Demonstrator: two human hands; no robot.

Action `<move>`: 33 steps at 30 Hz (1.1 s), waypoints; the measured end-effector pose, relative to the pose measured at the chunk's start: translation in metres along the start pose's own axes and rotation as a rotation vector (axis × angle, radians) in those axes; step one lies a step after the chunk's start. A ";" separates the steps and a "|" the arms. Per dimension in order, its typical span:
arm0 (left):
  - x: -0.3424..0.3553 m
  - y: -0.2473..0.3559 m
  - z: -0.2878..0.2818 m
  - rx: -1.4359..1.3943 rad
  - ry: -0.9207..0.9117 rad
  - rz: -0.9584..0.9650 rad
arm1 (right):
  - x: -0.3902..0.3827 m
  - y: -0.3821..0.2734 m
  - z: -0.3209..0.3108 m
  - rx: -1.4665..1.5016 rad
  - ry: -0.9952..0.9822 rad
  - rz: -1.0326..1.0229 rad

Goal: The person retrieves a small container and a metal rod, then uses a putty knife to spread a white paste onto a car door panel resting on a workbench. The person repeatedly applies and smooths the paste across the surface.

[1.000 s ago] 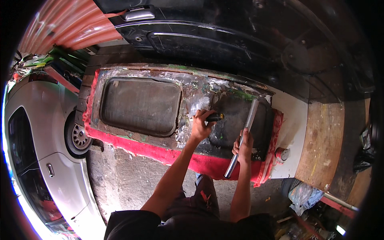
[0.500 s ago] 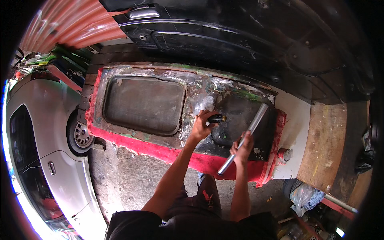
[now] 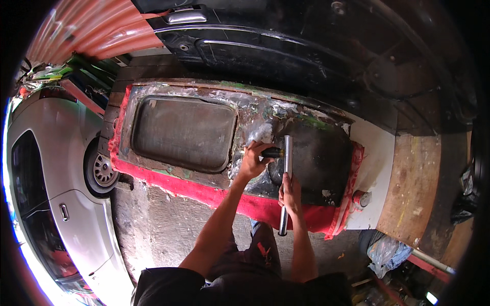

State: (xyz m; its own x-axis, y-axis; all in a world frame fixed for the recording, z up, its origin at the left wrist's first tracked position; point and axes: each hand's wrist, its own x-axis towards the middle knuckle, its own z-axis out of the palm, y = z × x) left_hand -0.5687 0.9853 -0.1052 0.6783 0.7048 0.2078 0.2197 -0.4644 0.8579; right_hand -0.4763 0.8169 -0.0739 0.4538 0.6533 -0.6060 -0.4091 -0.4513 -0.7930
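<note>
Over the middle of the panel, our left hand is closed around a black handle, its end right by the tube; whether they touch, we cannot tell. Just rightward, our right hand is wrapped round the tube over the red cloth, and farther right sits a can.

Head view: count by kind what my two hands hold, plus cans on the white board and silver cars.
Silver bar, in the right hand: 1
Dark-handled tool, in the left hand: 1
Can, on the white board: 1
Silver car: 1
Total: 4
</note>
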 end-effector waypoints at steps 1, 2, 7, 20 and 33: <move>-0.002 -0.005 -0.002 -0.014 0.000 -0.003 | -0.001 0.001 0.001 0.062 0.039 -0.001; -0.003 -0.010 -0.003 -0.028 -0.001 -0.005 | -0.005 0.003 0.000 0.124 0.079 -0.001; -0.010 0.000 -0.015 -0.042 -0.035 0.010 | -0.010 -0.018 -0.013 0.346 0.284 -0.110; -0.093 -0.002 -0.072 -0.009 -0.379 0.194 | -0.057 0.041 0.027 0.166 0.270 -0.147; -0.115 -0.007 -0.127 -0.265 -0.074 0.102 | -0.100 0.085 0.085 0.126 0.245 -0.171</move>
State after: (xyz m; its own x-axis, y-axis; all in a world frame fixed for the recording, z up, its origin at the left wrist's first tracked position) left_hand -0.7374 0.9754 -0.0758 0.7392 0.6159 0.2725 -0.0363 -0.3676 0.9293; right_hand -0.6240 0.7651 -0.0754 0.6951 0.5408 -0.4737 -0.3983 -0.2588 -0.8800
